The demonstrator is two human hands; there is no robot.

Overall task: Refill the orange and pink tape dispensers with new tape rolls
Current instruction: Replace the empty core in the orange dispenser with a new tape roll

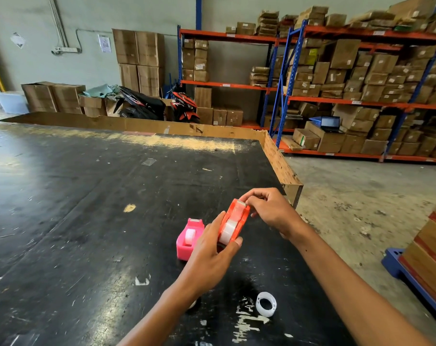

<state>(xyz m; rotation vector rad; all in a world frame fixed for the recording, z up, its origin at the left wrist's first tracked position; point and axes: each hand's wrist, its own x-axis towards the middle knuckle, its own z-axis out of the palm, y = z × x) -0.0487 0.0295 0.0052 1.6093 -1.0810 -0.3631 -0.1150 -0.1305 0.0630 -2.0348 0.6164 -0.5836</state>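
- The left hand [212, 255] clamps the orange dispenser [234, 222] at its rear, thumb and fingers on opposite sides, lifted off the black table [87, 196]
- The right hand [267, 208] pinches at the cutter end, probably the tape's free end
- Risk: the end could slip back onto the roll if that pinch loosens
- Its long axis runs away from the left grip; cutter farthest, tilted upward
- The pink dispenser [189, 239] sits just left of it

Two dispensers side by side on table [87, 196]: one dispenser [189, 239] at 9 o'clock of held dispenser [234, 222]. Loose tape roll [266, 304] at 5 o'clock, nearer cam, well apart.
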